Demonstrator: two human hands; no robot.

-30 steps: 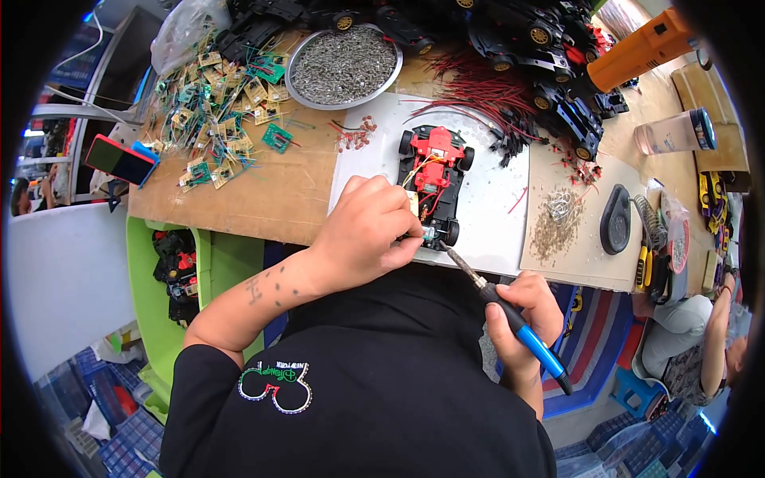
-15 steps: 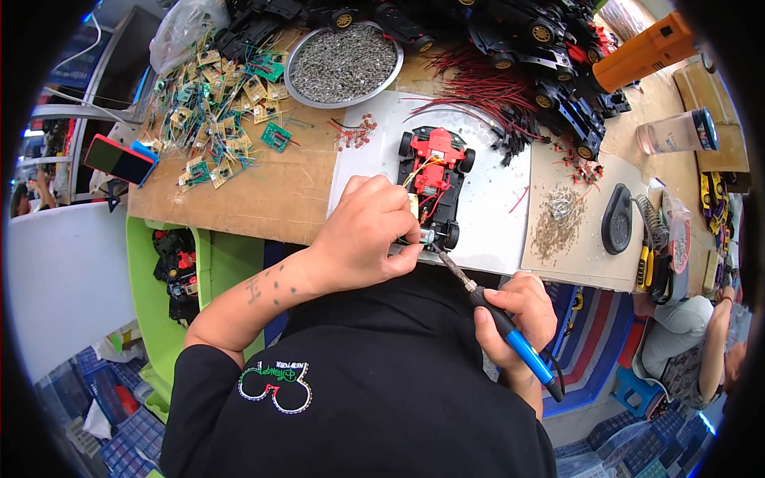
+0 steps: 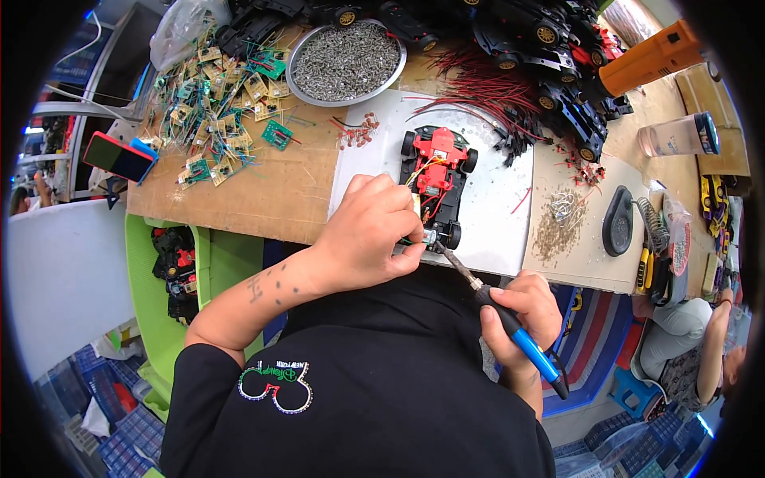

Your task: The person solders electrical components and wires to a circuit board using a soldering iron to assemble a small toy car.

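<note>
A toy car chassis (image 3: pixel 437 179), red and black with wires showing, lies on a white mat (image 3: pixel 494 209) at the bench's near edge. My left hand (image 3: pixel 370 231) rests on the chassis's near left side, fingers pinched at its near end by the small motor. My right hand (image 3: pixel 518 315) grips a soldering iron (image 3: pixel 510 323) with a blue and black handle. Its metal tip reaches up-left to the chassis's near end, right by my left fingertips.
A round metal bowl of small grey parts (image 3: pixel 344 52) stands at the back. Green circuit boards (image 3: pixel 219 103) lie heaped at the left, near a phone (image 3: pixel 119 157). Black toy car bodies (image 3: pixel 550 48), red wires (image 3: pixel 478 99), an orange tool (image 3: pixel 649 56), a plastic jar (image 3: pixel 677 135), an iron stand (image 3: pixel 653 231).
My right hand has drawn in toward the bench, bringing the iron's tip closer to the chassis's near end. My left hand has stayed on the chassis.
</note>
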